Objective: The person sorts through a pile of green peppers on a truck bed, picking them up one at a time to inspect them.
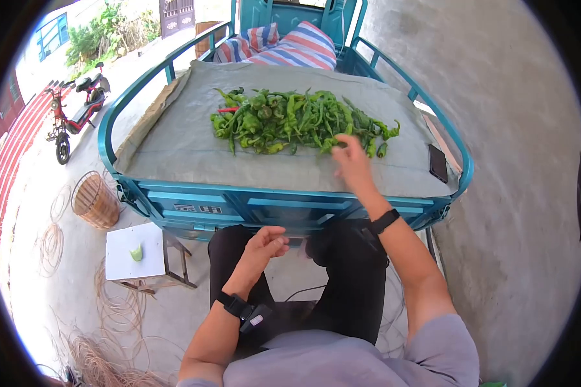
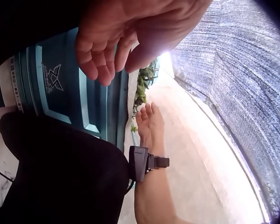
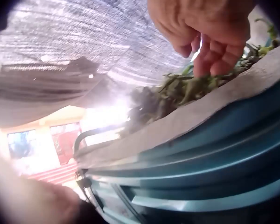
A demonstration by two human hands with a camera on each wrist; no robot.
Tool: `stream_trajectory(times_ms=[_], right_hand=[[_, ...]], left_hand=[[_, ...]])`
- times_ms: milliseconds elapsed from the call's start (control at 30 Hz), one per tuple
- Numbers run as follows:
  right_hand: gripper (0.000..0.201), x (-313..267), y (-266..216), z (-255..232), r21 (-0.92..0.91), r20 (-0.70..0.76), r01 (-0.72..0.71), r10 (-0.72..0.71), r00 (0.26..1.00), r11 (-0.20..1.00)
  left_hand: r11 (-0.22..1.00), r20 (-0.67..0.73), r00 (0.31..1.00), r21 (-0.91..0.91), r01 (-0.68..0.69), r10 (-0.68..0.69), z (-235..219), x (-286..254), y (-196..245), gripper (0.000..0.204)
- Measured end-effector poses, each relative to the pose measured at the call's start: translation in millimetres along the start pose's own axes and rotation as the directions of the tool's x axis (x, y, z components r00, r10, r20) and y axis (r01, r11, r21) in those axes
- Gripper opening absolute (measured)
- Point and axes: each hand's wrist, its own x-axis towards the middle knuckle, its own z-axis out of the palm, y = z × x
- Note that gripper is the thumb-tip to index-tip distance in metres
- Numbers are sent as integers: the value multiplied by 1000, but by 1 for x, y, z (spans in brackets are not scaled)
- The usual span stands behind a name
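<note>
A heap of green chili peppers [image 1: 290, 119] lies on a grey sheet [image 1: 200, 155] spread over the bed of a teal cargo cart. One red pepper [image 1: 228, 109] shows at the heap's left side. My right hand [image 1: 354, 169] reaches to the front right edge of the heap, its fingers loosely bent and overlapping the nearest peppers in the head view. Nothing shows held in it. Above my lap, in front of the cart's panel, my left hand [image 1: 263, 250] hovers with relaxed fingers. In the left wrist view its palm and fingers [image 2: 95, 60] hold nothing.
A black phone [image 1: 438, 163] lies at the sheet's right edge. Teal rails [image 1: 432, 116] flank the cart bed, with striped sacks [image 1: 303, 46] behind. At left stand a wicker basket [image 1: 95, 201] and a small stool [image 1: 135, 251] bearing a light green piece [image 1: 136, 253].
</note>
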Motion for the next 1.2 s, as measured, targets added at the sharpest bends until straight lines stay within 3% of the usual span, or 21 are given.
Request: stream_trajectory(times_ms=[33,67,133,233,333,400,533,567,667,767,867,967,1033,1133,1200], right_hand=[[26,-6,-9,8,-97,128,-41,54,990,994],[24,-8,-6,16,-263,94,96,-73,993,960],[21,-8,3,30,-570,102,332,-336,936,752],[19,-10,5,37,-543,35,251,-277,960,802],[19,-10,15,35,-228,-13,75,-80,997,971],[22,-18,14,31,113,-105,-45,57,993,993],[29,-26,16,21,635,-102,-184,318,943,750],[29,-31,17,16,754,22,-245,349,937,609],[29,-47,13,10,876,208,-312,294,933,369],[30,-63,13,12,814,47,-177,241,969,554],[33,-77,3,21,639,11,-34,34,999,769],[37,-96,-8,33,432,322,-71,-80,943,899],[33,-111,-15,44,342,570,-108,-115,814,933],[26,-126,-19,62,169,799,-9,-132,587,986],[26,-131,-14,73,127,765,41,-124,632,991]], left_hand=[[1000,8,1000,2,10,-10,0,1,-2,28],[1000,14,1000,2,16,-16,-1,2,-4,28],[1000,32,999,10,8,-8,-1,4,-4,28],[1000,51,999,19,-11,10,-1,0,-5,28],[1000,50,999,25,-1,0,-1,0,-4,28],[1000,46,999,26,8,-9,-1,-1,-3,28],[1000,54,998,12,-9,8,-3,-1,-7,28],[1000,49,999,17,-10,9,-3,-1,-7,28],[1000,48,999,25,-4,3,-1,-4,-4,28],[1000,42,999,31,2,-3,1,-5,-4,28],[999,43,999,44,17,-19,0,-3,-9,33],[998,-7,998,-9,-60,60,8,-9,1,42],[982,-45,983,-56,-181,178,15,-16,10,51],[916,-136,919,-118,-385,369,13,-15,12,52],[904,-142,938,-255,-343,316,8,-13,7,44]])
